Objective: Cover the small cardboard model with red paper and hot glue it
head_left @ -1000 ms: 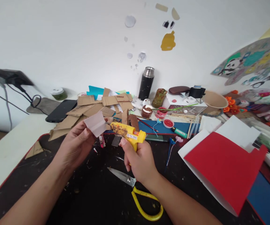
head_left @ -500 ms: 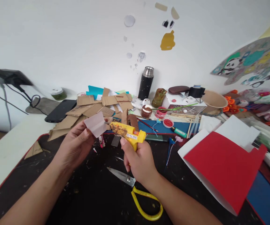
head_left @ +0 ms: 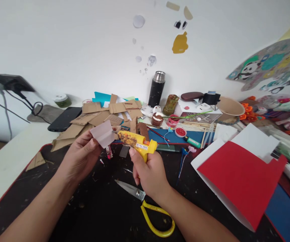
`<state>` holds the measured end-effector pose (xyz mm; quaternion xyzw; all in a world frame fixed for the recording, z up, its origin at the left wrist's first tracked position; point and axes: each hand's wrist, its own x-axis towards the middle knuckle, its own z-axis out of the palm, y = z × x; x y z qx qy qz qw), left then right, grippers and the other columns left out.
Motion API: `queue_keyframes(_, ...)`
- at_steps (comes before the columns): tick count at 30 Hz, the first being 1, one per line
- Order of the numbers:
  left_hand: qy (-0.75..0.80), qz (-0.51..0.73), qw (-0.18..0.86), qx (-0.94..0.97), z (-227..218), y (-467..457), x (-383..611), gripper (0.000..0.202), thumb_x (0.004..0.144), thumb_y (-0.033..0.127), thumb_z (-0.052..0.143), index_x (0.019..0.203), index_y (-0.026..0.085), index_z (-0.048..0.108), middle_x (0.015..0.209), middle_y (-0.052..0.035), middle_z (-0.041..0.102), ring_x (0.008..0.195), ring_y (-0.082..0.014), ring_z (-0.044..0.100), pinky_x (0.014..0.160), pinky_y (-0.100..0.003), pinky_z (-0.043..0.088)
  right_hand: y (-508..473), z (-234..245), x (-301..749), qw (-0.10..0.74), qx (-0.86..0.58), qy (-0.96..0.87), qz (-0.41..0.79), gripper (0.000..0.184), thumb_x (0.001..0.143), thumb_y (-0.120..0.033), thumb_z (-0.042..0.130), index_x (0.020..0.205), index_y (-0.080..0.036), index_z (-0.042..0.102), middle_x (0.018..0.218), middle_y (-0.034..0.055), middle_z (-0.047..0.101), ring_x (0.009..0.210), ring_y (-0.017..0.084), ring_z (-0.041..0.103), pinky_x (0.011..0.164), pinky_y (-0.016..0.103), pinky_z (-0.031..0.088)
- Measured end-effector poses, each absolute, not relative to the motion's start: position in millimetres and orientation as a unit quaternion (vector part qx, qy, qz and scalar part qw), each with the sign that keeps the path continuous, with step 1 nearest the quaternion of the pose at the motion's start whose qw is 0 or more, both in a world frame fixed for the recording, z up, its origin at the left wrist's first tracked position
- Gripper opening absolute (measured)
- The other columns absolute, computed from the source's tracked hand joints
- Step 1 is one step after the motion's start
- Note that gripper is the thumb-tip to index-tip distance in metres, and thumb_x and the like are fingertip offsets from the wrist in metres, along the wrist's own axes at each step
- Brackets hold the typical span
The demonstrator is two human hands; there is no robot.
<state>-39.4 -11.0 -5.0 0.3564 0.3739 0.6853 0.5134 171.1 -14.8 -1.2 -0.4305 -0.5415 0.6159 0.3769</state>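
My left hand pinches a small folded piece of pale pink paper above the black mat. My right hand is wrapped round the grip of a yellow hot glue gun, index finger on the trigger. The gun's nozzle points left and touches the right edge of the pink paper. Yellow-handled scissors lie on the mat just under my right wrist.
A heap of cardboard pieces lies behind the hands, with a black phone to its left. A black flask, small jars and sticks stand at the back. Red and white sheets lie at right. Cables hang at left.
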Motion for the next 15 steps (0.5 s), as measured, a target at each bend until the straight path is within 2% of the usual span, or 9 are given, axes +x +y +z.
queue_keyframes(6,0.386,0.683,0.510,0.353,-4.8,-12.2,-39.6,0.053,0.071,0.053,0.111,0.110,0.022,0.094,0.115,-0.0113,0.093,0.103,-0.0223,0.088,0.096,-0.023,0.067,-14.0,0.4,171.0,0.376,-0.432,-0.535,0.621,0.076,0.096,-0.087,0.068,0.053,-0.027,0.049,0.039,-0.0037,0.045,0.035,0.009,0.041,0.040,0.023,0.034)
queue_keyframes(11,0.382,0.684,0.509,0.358,-5.9,-12.1,-39.9,0.046,0.072,0.052,0.111,0.104,0.024,0.094,0.115,-0.0088,0.094,0.103,-0.0225,0.087,0.095,-0.025,0.067,-14.9,1.4,171.5,0.376,-0.432,-0.536,0.621,0.076,0.095,-0.088,0.068,0.053,-0.027,0.049,0.039,-0.0038,0.045,0.035,0.009,0.041,0.039,0.022,0.035)
queue_keyframes(15,0.373,0.690,0.512,0.351,-7.3,-11.3,-40.2,0.050,0.070,0.049,0.112,0.106,0.020,0.094,0.114,-0.0119,0.093,0.101,-0.0225,0.087,0.097,-0.025,0.066,-15.0,2.1,171.6,0.378,-0.431,-0.536,0.620,0.076,0.095,-0.088,0.067,0.053,-0.027,0.049,0.039,-0.0038,0.045,0.036,0.009,0.042,0.040,0.022,0.036)
